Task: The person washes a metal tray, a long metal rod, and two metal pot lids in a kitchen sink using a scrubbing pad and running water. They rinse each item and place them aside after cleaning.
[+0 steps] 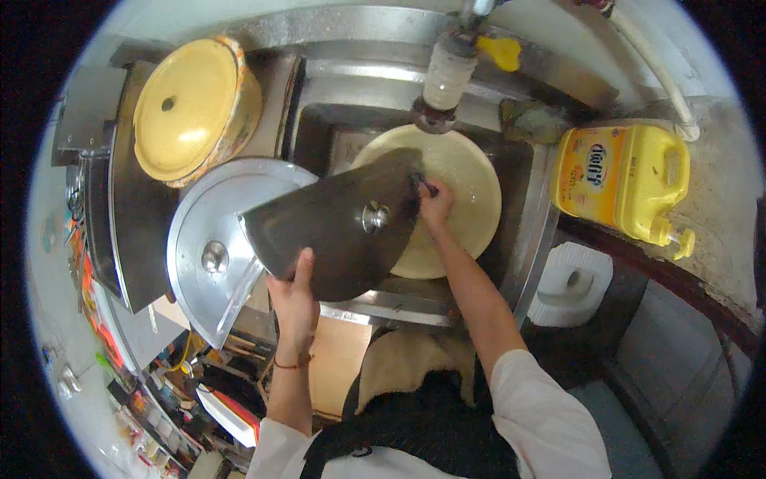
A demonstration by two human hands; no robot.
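A dark metal lid [323, 224] with a straight edge and a shiny knob is tilted over the sink. My left hand [296, 299] grips it at the lower left, thumb on its upper face. At the lid's far right edge, my right hand [438, 206] is closed around a small dark object [426, 187]; what that object is cannot be told. Beneath the lid and right hand, a cream basin [479, 224] holding water stands in the steel sink [520, 179], partly hidden. A silvery half-round lid [203, 209] with a round knob lies to the left.
A yellow-lidded pot [185, 114] stands at the back left. Above the basin hangs a ribbed plastic bottle piece [449, 75] at the tap. A yellow detergent jug [622, 179] lies on the right ledge, above a white squat toilet [571, 284]. A cardboard sheet [341, 353] is below the sink.
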